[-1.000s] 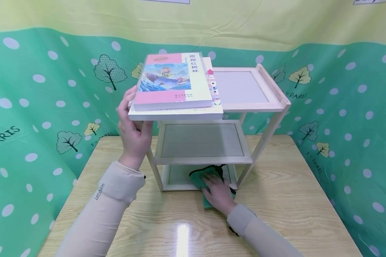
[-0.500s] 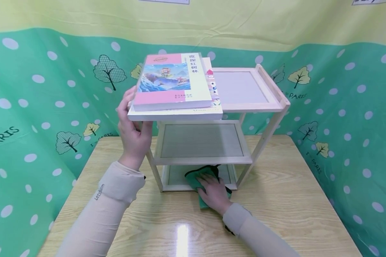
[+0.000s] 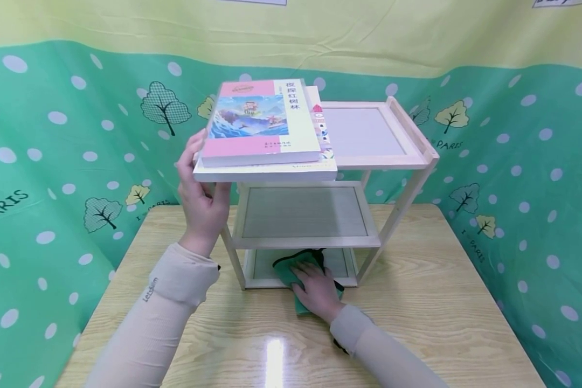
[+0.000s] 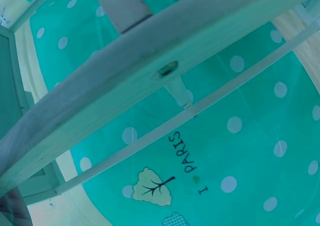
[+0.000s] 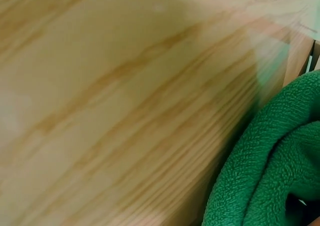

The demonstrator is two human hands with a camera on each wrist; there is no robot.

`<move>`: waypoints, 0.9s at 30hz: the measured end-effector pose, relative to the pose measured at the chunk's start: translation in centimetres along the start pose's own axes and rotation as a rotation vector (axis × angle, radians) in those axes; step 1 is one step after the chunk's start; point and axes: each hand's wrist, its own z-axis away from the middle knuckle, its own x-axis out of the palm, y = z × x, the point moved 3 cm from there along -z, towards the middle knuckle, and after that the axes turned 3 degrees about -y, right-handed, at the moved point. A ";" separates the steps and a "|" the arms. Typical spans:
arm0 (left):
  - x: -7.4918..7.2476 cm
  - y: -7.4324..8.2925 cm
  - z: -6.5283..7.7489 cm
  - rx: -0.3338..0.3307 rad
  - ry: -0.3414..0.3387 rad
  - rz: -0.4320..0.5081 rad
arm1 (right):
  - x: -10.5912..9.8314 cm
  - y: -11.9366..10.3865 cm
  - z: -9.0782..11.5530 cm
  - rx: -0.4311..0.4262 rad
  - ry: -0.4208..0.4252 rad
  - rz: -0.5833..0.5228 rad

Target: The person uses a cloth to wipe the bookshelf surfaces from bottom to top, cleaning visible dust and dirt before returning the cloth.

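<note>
A three-tier wooden shelf [image 3: 306, 242] stands on the table. Two books lie stacked at the left of its top tier: a pink-and-cream one [image 3: 252, 144] over a wider white-edged one [image 3: 264, 177]. My left hand [image 3: 202, 199] grips the shelf's top left end beside the books, its thumb below their front edge; the books hide part of this hold. In the left wrist view the shelf's wooden rail [image 4: 125, 75] crosses close up. My right hand [image 3: 317, 288] presses a green cloth [image 3: 287, 269] onto the bottom tier with fingers spread, the cloth [image 5: 260, 171] hanging over its front edge.
The middle tier [image 3: 300, 213] sits just above my right hand, and the slanted right leg [image 3: 397, 207] stands to its right. Wooden table [image 3: 431, 307] extends around the shelf. A green dotted curtain [image 3: 528, 183] encloses the back and sides.
My right hand has slid the green cloth leftward along the bottom tier. The left hand, books and shelf have stayed in place.
</note>
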 end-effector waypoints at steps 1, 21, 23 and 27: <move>0.0 0.0 0.0 0.000 0.000 0.000 | 0.0 -0.1 -0.1 -0.003 0.001 0.001; 0.3 0.0 0.0 -0.003 -0.007 0.026 | 0.6 -2.1 -1.2 -0.022 -0.164 0.015; 0.3 0.0 0.0 -0.004 -0.005 0.026 | 0.6 -2.2 -1.3 -0.024 -0.209 -0.016; 0.2 0.0 0.1 -0.004 0.004 0.027 | 0.4 -2.5 -1.6 -0.037 -0.277 -0.065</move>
